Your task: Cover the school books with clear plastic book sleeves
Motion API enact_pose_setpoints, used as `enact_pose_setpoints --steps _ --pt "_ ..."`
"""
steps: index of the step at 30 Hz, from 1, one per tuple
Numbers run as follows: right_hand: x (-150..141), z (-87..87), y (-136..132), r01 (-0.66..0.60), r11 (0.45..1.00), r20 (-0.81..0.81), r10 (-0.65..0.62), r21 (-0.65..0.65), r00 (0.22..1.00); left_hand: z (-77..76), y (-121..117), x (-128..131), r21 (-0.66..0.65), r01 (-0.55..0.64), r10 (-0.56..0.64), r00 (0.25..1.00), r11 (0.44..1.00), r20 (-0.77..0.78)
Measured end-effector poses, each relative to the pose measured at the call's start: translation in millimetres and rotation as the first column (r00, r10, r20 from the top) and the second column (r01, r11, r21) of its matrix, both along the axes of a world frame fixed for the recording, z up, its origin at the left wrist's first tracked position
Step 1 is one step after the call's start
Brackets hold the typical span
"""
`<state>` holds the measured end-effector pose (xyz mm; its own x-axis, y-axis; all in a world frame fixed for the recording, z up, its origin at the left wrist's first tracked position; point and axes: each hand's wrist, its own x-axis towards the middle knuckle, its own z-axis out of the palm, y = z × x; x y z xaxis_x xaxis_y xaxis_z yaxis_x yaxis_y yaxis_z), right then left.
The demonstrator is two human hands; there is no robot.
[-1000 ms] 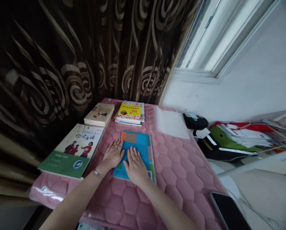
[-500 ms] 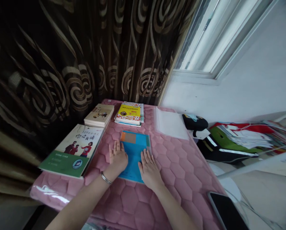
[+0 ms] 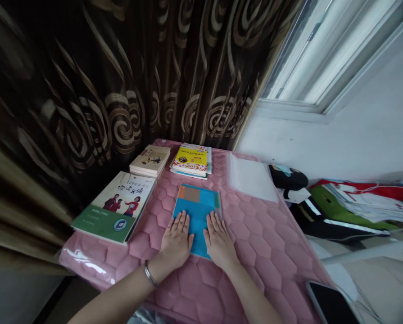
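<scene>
A blue book (image 3: 198,208) with an orange and brown block at its top lies flat on the pink quilted tabletop (image 3: 255,245). Across its lower left part rests my left hand (image 3: 178,238), palm down, fingers stretched out; a silver bangle is on that wrist. My right hand (image 3: 219,238) lies flat along the book's right edge, fingers extended. To the left is a stack topped by a green and white book (image 3: 115,207). Behind that sit beige books (image 3: 150,160). A small pile with a yellow-covered book (image 3: 192,159) on top is beyond the blue book.
Clear plastic sheets (image 3: 251,177) lie at the back right. A black pouch (image 3: 287,176) sits by the table's right edge, and a phone (image 3: 332,303) is at the near right corner. Papers and a green bag (image 3: 339,207) stand further right. A patterned curtain (image 3: 127,90) hangs behind.
My left hand has slid from the upper left edge of the blue book down to its lower left, with fingers now straight. The view has shifted slightly left.
</scene>
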<state>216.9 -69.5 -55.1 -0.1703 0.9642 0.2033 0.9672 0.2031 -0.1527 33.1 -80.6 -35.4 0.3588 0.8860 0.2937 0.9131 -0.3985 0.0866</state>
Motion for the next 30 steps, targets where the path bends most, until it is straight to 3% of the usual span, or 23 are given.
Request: enact_pose_setpoints --steps 4,9,12,15,17,20,24,27,30 --pt "-1 8.5 -1 0.015 0.999 -0.008 -0.016 -0.046 1.000 -4.9 -4 -20 0.085 -0.053 0.054 0.999 0.995 -0.005" --pt "-9 29.7 -3 0.028 0.993 0.061 -0.021 -0.115 0.998 -12.4 -4 -24 0.103 -0.078 0.078 0.997 0.992 0.005" --pt "-28 38.0 -3 -0.119 0.988 0.046 0.124 -0.094 0.991 -17.1 -2 -23 0.112 -0.073 0.072 0.997 0.991 0.008" --pt "-51 38.1 9 -0.329 0.942 -0.010 0.329 -0.074 0.944 -18.9 -1 -22 0.125 -0.055 0.057 0.998 0.991 -0.011" --pt "-59 37.4 25 -0.367 0.928 -0.021 0.367 -0.067 0.930 -17.7 -2 -22 0.122 -0.053 0.055 0.998 0.991 -0.020" --pt "-49 40.0 60 -0.292 0.952 0.005 0.293 -0.090 0.956 -13.4 -3 -21 0.092 -0.076 0.077 0.997 0.993 -0.009" --pt "-11 43.0 103 -0.067 0.977 0.055 0.080 -0.200 0.995 -9.3 -3 -21 0.029 -0.096 0.096 0.995 0.995 0.012" --pt "11 37.7 120 0.045 0.978 0.079 -0.030 -0.202 0.996 -8.4 -4 -22 0.001 -0.103 0.103 0.994 0.995 0.020" --pt "16 30.3 123 0.053 0.983 0.062 -0.043 -0.174 0.997 -4.6 -5 -19 -0.029 -0.132 0.133 0.991 0.991 0.008"
